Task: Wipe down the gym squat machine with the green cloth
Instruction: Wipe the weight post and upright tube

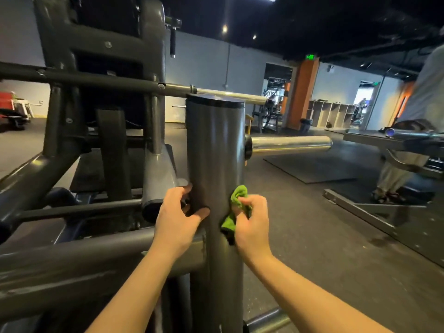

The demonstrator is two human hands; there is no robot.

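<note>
The squat machine's thick dark grey upright post (pixel 215 145) stands right in front of me, capped flat on top. My left hand (pixel 179 218) grips the post's left side, thumb across its front and fingers curled round behind. My right hand (pixel 252 221) holds a bunched green cloth (pixel 236 207) against the post's right side. More of the machine's grey frame (pixel 72 255) runs off to the left, with crossbars and a slanted platform behind.
A chrome weight peg (pixel 290 143) sticks out rightwards from the post, and a longer chrome bar (pixel 228 94) crosses behind its top. A person (pixel 415 121) stands at the right by another steel frame (pixel 365 210). Dark rubber floor lies to the right.
</note>
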